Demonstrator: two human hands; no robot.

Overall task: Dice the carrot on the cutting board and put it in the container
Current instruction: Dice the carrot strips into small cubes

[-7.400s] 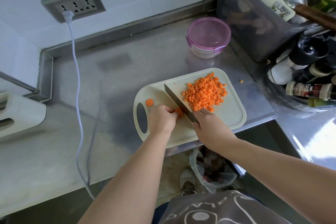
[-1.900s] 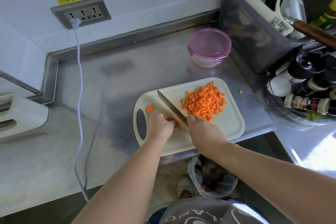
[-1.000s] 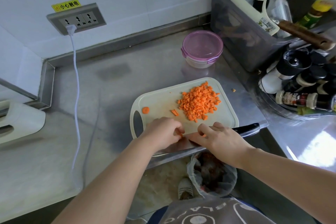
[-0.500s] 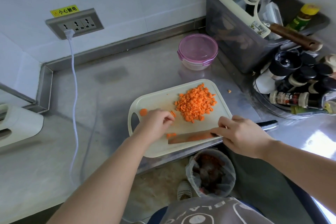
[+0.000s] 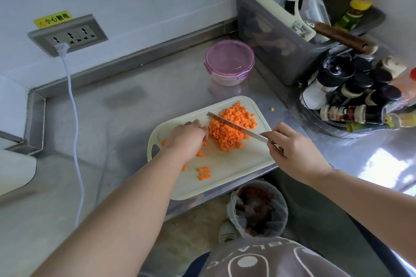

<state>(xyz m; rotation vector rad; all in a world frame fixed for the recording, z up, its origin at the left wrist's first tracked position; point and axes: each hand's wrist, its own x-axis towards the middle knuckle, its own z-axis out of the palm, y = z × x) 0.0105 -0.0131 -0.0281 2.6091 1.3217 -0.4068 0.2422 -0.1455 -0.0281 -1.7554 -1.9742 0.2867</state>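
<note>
The board (image 5: 236, 164) lies where it did, and the container (image 5: 229, 62) beyond its far edge is still lidded, so nothing has gone in yet. Both my hands have shifted. My left hand (image 5: 186, 137) has come from the board's handle end to the left side of the pile (image 5: 225, 136), fingers laid against it, holding nothing I can see. My right hand (image 5: 295, 153), off the board's right corner, grips the knife (image 5: 236, 125). Half a second ago the knife lay flat along the board's near edge; now it reaches across the pile. I judge the chopping done and the gathering begun. A few cut pieces (image 5: 204, 173) wait toward the board's near edge, and one bit (image 5: 272, 109) lies just off its right edge.
</note>
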